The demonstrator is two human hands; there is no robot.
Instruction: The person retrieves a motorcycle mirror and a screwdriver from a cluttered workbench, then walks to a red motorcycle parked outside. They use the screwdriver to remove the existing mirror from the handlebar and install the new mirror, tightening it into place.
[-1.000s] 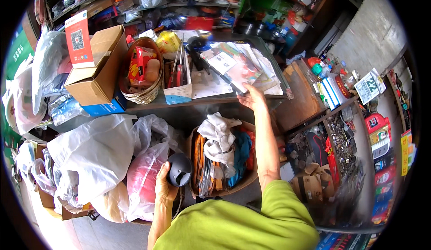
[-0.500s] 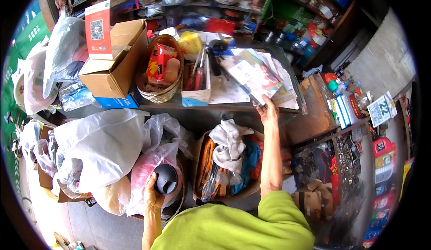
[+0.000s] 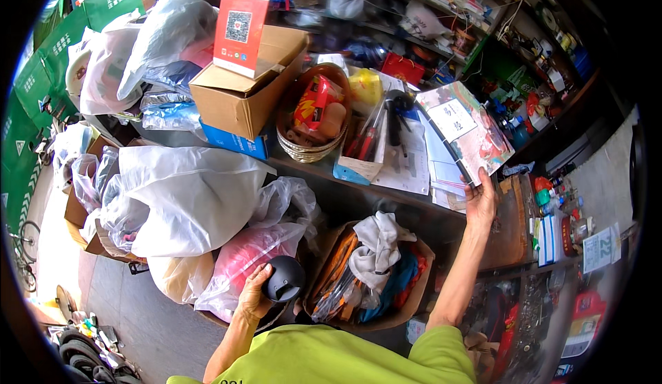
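Observation:
My left hand (image 3: 256, 294) grips a black, rounded hard object (image 3: 285, 279) with a dark opening, held above the plastic bag with pink contents (image 3: 234, 267). My right hand (image 3: 481, 201) is closed on the near corner of a colourful booklet (image 3: 476, 125) with a black spine and a white label, tilted over loose papers (image 3: 441, 173) at the counter's right end. Left of the papers are a tray of screwdrivers and tools (image 3: 362, 146), a black tool (image 3: 394, 115) and a wicker basket (image 3: 307, 149) holding a red packet.
A cardboard box (image 3: 241, 104) with a red sign stands on the counter. Large white bags (image 3: 179, 198) and a carton of cloths and orange items (image 3: 365, 273) lie below. Shelves (image 3: 414, 25) rise behind. A wooden board (image 3: 507, 225) adjoins at right; bicycle and tyres at far left.
The view has swung, shifting the scene rightward. My right hand has moved the booklet rightward over the papers, exposing more loose sheets. My left hand still holds the black object.

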